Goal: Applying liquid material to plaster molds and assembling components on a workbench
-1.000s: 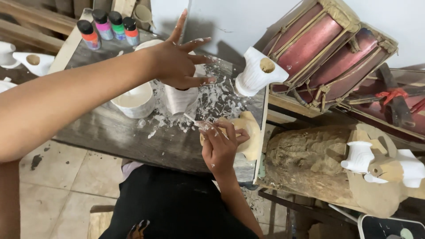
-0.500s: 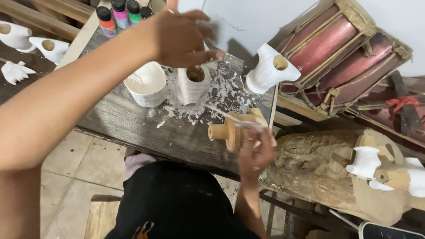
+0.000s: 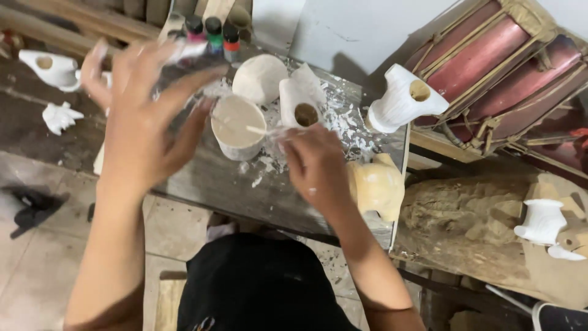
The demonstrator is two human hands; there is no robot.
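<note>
Head view: work is at a grey worktable point(image 3: 208, 184), strewn w/ white flakes. Landmark = the paint cup point(image 3: 237, 125), a white cup full of pale paint, standing near the table's middle. Right hand point(image 3: 317, 167) sits just right of the cup, fingers curled in a pinch on a thin stick point(image 3: 262, 130), prob. a brush, whose tip reaches over the cup's rim; exact grip blurred. Left hand point(image 3: 142, 116) hovers left of the cup, above the table, fingers spread wide, holding nothing; motion-blurred. Right of the cup, beyond the right hand, a pale yellow wooden figure point(image 3: 378, 187) lies at the table edge, unpainted by the look of it. Just behind the cup: a white carved piece w/ round hole point(image 3: 301, 101) and a white dome-shaped piece point(image 3: 260, 76). Further behind, small paint bottles point(image 3: 213, 32) w/ coloured caps. Far right of the cup, a white vase-like carving point(image 3: 401, 101). Judgement: step in hand = loading the brush w/ paint, coating of the wooden figure not begun. Next move calls for a steady lift clear of the rim, no drips, and the free hand to take hold of the figure.
</note>
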